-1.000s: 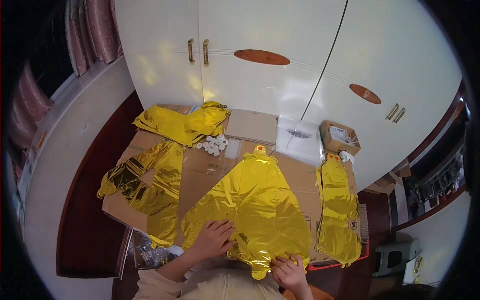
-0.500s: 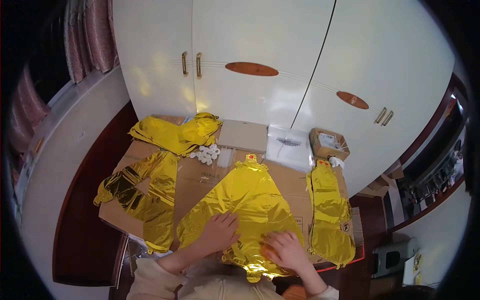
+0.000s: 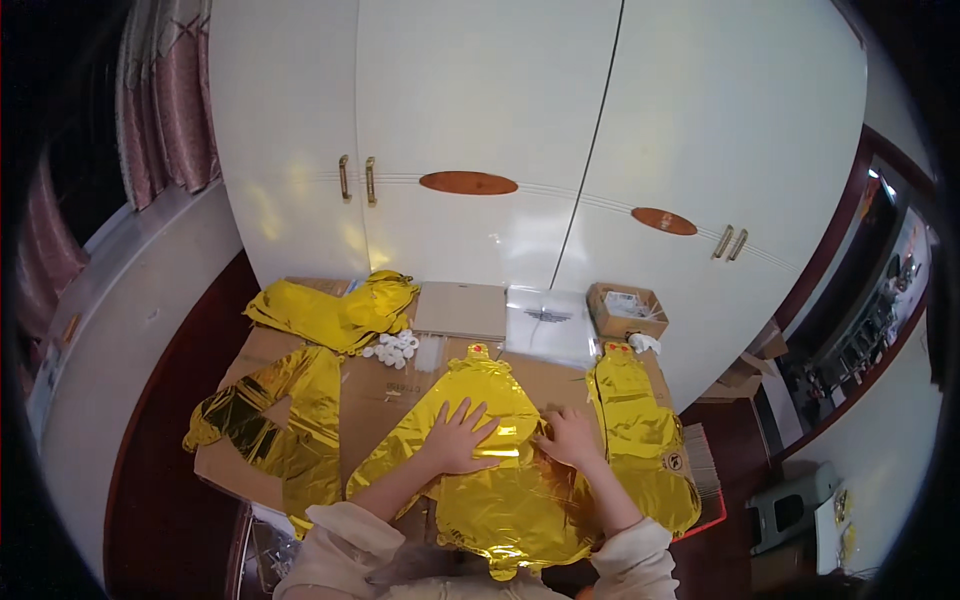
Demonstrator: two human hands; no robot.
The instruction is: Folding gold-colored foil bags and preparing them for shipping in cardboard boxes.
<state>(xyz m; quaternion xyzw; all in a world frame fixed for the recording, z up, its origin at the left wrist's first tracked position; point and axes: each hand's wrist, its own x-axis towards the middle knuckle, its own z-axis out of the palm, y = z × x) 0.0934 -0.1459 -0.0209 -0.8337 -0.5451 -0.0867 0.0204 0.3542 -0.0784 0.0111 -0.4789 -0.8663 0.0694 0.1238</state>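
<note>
In front of me a flat, uninflated gold foil balloon [image 3: 490, 400] lies on cardboard, its narrow end with a red mark pointing away. My left hand [image 3: 458, 440] rests palm down on its middle, fingers spread. At its right edge my right hand [image 3: 570, 438] has bent fingers that seem to grip the foil; the fingertips are partly hidden. The right side of the foil looks drawn inward beneath that hand. To the left lies another gold foil balloon [image 3: 312, 400] with an angular gap. A folded gold foil balloon [image 3: 640, 425] lies to the right.
Behind lie a pile of gold foil [image 3: 320, 310], several small white rolls [image 3: 392, 350], a grey-brown board [image 3: 460, 310], a clear plastic packet [image 3: 550, 335] and a small open carton [image 3: 627, 310]. White cupboard doors [image 3: 480, 90] rise behind the cardboard [image 3: 385, 410]. A grey stool [image 3: 795, 510] stands right.
Both hands have moved farther up the middle balloon. The left hand's fingers have spread, and the balloon's right side has been drawn inward. The view has tilted up.
</note>
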